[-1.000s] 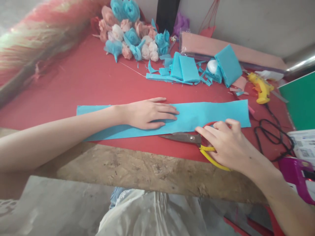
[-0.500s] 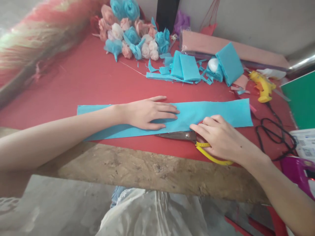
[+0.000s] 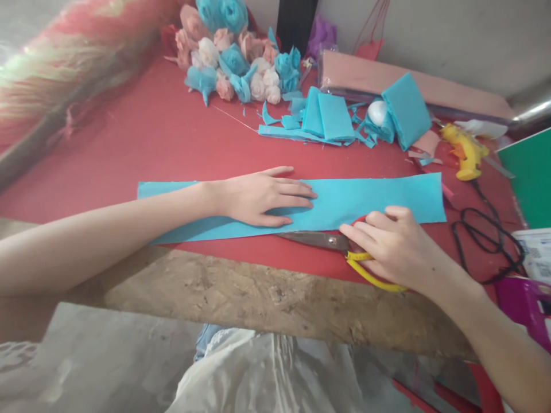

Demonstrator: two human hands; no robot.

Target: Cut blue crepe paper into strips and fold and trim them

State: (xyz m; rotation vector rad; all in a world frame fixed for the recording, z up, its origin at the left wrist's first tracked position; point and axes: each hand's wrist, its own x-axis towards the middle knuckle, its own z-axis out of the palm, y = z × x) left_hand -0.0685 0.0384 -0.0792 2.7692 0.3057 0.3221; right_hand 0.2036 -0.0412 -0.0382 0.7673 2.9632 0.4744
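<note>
So, blue strip [image 3: 365,195] on red tabletop [image 3: 146,137], grey wall [image 3: 451,40] behind

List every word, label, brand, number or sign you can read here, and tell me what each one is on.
None can be read for certain.
White printed sheet or packet at the right edge: small print and a square, code-like pattern, too blurred to read.
Dark metal scissors with red and yellow handles: tiny dark marks on the yellow band, too small to read.
</note>
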